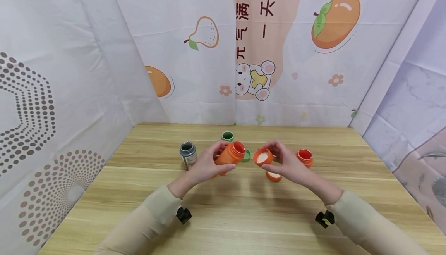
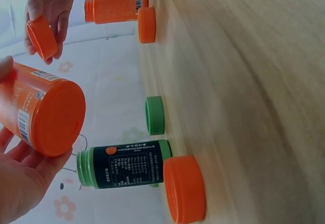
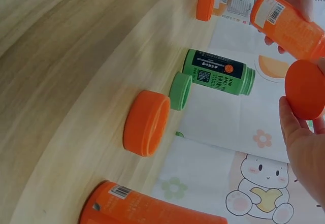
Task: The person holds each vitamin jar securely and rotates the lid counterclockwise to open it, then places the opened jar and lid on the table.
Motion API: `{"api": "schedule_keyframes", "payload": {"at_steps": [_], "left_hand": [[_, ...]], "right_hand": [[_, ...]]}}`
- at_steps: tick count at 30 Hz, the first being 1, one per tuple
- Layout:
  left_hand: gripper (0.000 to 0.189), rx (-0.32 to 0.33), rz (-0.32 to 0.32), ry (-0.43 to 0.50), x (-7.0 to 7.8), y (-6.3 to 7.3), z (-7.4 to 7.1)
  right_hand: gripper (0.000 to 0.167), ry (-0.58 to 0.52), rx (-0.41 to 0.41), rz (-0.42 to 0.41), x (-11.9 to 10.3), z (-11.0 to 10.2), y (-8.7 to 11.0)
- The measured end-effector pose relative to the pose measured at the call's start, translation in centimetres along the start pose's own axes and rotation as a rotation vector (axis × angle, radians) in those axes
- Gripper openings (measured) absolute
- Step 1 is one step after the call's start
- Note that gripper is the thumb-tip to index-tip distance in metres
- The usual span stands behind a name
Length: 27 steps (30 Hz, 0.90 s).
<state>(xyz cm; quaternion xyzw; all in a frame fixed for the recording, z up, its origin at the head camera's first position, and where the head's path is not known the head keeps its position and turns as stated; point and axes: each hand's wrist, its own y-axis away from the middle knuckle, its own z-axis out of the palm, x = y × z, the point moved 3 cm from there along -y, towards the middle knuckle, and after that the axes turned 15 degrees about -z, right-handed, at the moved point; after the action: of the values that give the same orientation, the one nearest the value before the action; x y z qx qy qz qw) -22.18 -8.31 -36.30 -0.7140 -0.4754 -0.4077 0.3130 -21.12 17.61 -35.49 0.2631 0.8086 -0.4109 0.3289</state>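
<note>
My left hand [image 1: 204, 166] grips an orange bottle [image 1: 229, 155] round its body. The bottle is uncapped and tilted, its mouth leaning toward the right. Across a small gap, my right hand [image 1: 288, 165] holds an orange lid [image 1: 258, 162] by its rim, the pale inside facing the bottle. The lid and bottle are apart, both raised above the table. Below the right hand, a second orange lid [image 1: 274, 177] lies with its pale inside up. Another orange lid [image 2: 185, 189] sits on the table near the left hand, mostly hidden in the head view.
A grey uncapped bottle [image 1: 188, 155] stands left of the left hand. Behind the hands are a green uncapped bottle [image 1: 228, 136] and a green lid [image 1: 246, 155]. A second orange uncapped bottle [image 1: 304, 157] stands to the right. Printed curtains [image 1: 174, 73] surround the wooden table [image 1: 237, 224].
</note>
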Motion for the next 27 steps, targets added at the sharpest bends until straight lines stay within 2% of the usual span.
{"api": "schedule_keyframes", "payload": {"at_steps": [9,15,23,27], "left_hand": [[0.062,0.001,-0.071,0.040,-0.6,0.4,0.4],[0.062,-0.006,-0.105,0.061,-1.4,0.6,0.8],[0.063,-0.044,-0.150,0.117,-2.2,0.8,1.2],[0.063,-0.044,-0.150,0.131,-2.3,0.9,1.4]], "right_hand": [[0.052,-0.063,-0.009,-0.020,1.0,0.8,0.1],[0.055,-0.075,-0.010,0.016,1.6,1.4,0.3],[0.054,-0.026,-0.034,0.057,2.6,1.8,0.3],[0.053,-0.001,-0.044,0.055,2.9,2.1,0.3]]}}
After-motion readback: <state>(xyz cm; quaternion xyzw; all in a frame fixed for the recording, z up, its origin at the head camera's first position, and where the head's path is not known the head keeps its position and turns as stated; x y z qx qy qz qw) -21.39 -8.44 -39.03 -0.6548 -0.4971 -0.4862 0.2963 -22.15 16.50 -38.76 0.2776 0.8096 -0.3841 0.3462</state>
